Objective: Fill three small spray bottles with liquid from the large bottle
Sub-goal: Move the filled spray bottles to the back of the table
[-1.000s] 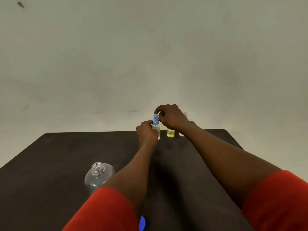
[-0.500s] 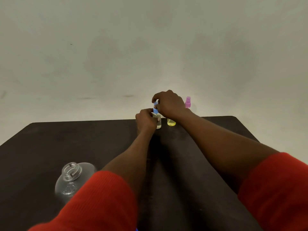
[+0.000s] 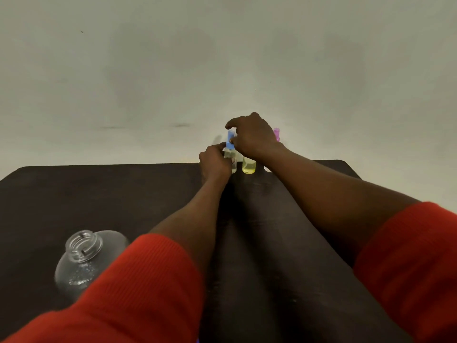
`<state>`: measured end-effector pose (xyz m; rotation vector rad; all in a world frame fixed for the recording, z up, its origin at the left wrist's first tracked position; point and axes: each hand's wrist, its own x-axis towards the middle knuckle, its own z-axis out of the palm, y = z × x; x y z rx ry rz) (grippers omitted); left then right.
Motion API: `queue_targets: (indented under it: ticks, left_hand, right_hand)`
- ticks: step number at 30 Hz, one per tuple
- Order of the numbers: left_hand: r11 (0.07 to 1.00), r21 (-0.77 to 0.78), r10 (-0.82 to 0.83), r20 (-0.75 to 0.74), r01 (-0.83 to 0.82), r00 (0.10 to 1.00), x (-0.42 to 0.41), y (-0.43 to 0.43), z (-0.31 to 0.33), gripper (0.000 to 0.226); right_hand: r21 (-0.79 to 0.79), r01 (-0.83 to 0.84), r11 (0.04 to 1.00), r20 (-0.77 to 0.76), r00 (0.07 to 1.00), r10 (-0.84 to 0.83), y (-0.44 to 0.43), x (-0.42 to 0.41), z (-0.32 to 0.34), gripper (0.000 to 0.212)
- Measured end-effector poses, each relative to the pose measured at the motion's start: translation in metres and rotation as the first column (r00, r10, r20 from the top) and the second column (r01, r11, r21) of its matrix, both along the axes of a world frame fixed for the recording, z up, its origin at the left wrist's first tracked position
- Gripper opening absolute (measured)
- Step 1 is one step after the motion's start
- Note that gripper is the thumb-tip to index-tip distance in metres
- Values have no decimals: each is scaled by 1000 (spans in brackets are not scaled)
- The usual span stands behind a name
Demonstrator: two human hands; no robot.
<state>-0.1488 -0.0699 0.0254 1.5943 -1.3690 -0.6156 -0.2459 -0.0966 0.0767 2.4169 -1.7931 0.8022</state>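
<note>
Three small spray bottles stand in a row at the far edge of the dark table [image 3: 99, 194]. My left hand [image 3: 214, 162] grips the body of the leftmost one, a clear small bottle [image 3: 234, 167]. My right hand [image 3: 252, 138] pinches its blue spray cap [image 3: 231, 139] on top. Beside it stands a small bottle with yellow liquid [image 3: 249, 166], its top hidden by my right hand. A pink-capped small bottle [image 3: 276, 133] shows behind my right wrist, its body mostly hidden. The large clear bottle [image 3: 84, 261] stands uncapped at the near left, with a little liquid inside.
A plain pale wall rises right behind the table's far edge. My red sleeves fill the lower corners of the view. The table's far right corner [image 3: 346, 164] lies just beyond the small bottles.
My hands stay on the blue-capped bottle, with the right fingers shifting on the cap. My view has tilted, so the table and large bottle sit lower and nearer in frame.
</note>
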Motion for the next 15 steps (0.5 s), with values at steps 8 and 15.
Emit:
queue_targets:
  ticks: [8, 15]
  left_hand:
    - [998, 65, 20, 14, -21, 1000, 3, 5, 1, 66]
    - [998, -14, 53, -87, -54, 995, 7, 41, 45, 54]
  right_hand:
    - [-29, -8, 1000, 111, 994, 11, 17, -10, 14, 31]
    - [-13, 59, 998, 213, 976, -55, 62, -15, 27, 30]
